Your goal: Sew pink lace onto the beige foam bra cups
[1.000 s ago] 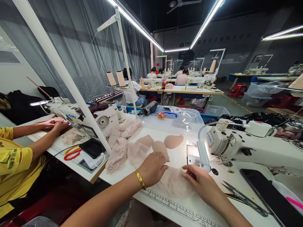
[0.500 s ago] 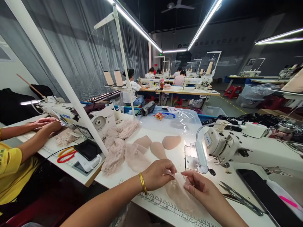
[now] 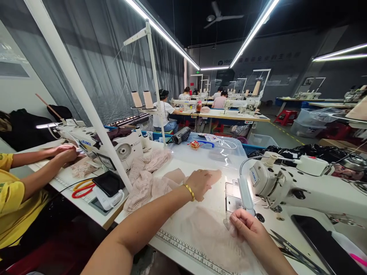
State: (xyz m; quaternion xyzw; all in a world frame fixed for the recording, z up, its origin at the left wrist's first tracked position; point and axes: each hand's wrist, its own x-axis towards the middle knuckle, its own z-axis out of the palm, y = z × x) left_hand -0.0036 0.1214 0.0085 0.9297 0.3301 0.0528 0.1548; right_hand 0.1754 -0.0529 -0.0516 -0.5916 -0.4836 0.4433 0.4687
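My left hand (image 3: 200, 182), with a gold bracelet on the wrist, reaches over the beige cup-shaped fabric pieces. Its fingers stretch out, palm down, over one beige cup piece (image 3: 216, 175) and hide much of it; whether they press on it I cannot tell. Left of that hand, another beige cup piece (image 3: 174, 175) shows. My right hand (image 3: 248, 225) pinches an edge of the sheer pale-pink fabric (image 3: 206, 229), just in front of the sewing machine's needle plate (image 3: 233, 200). The rest of this fabric spreads over the table and its printed ruler.
My sewing machine (image 3: 286, 183) stands right, with scissors (image 3: 295, 244) and a black phone (image 3: 318, 236) beside it. Pink lace fabric (image 3: 140, 183) is heaped left, near a white pole (image 3: 77, 97). A co-worker's hands (image 3: 64, 152) work farther left. Behind lies a clear plastic bin (image 3: 229, 152).
My left hand has let go of the sheer fabric and moved forward to the beige cup pieces. My right hand still holds the fabric, which now lies flatter. The view has shifted slightly.
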